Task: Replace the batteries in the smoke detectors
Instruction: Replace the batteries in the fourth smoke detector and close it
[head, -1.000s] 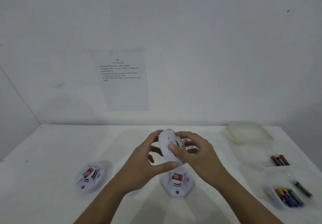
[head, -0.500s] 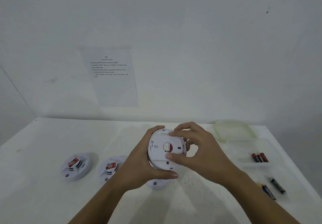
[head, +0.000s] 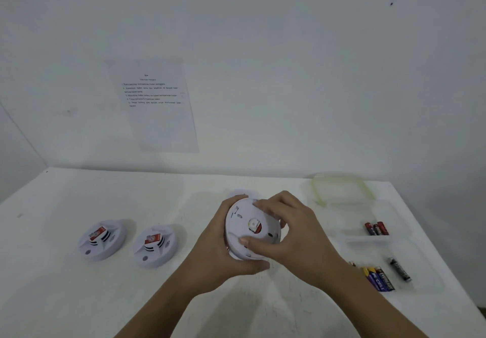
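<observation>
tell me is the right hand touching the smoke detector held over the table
Touching. In the head view the right hand grips the smoke detector, thumb and fingers on its rim.

A white table (head: 79,298) meets a plain white wall (head: 289,74) bearing a printed sheet (head: 157,117).

Bare left forearm (head: 163,303), bare right forearm (head: 368,298), left grip (head: 218,253), right grip (head: 297,235), short nails.

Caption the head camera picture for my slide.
Left hand and right hand grip a white smoke detector over the table; two more detectors left, batteries right.
</observation>
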